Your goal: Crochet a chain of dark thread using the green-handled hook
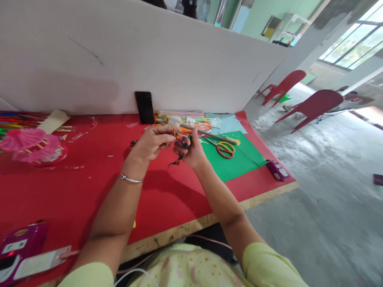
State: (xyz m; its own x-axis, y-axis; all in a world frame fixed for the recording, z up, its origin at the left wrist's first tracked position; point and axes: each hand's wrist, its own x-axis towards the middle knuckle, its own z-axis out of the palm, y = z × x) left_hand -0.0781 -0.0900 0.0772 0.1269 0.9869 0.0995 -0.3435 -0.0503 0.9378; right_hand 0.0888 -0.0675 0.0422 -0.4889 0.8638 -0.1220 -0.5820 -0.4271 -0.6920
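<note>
Above the red tabletop, my left hand (152, 141) and my right hand (193, 149) are close together. Between them is a small dark, multicoloured piece that looks like yarn or cloth work (183, 142). My left hand pinches its left end with thumb and fingertips. The right fingers curl round its other side, thumb raised, and a dark tail (176, 160) dangles below. A thin light line, perhaps a needle or thread, shows between the hands, too small to make out. Just behind them lie a grey rod (209, 133) and scissors (226, 149) with red and yellow handles.
A black phone (145, 107) leans on the white partition (134, 52). Green paper (248, 159) lies at right beside a purple device (277, 170). Pink paper fans (32, 145) lie left; another purple device (22, 247) is front left. Red chairs (311, 107) and a person are beyond.
</note>
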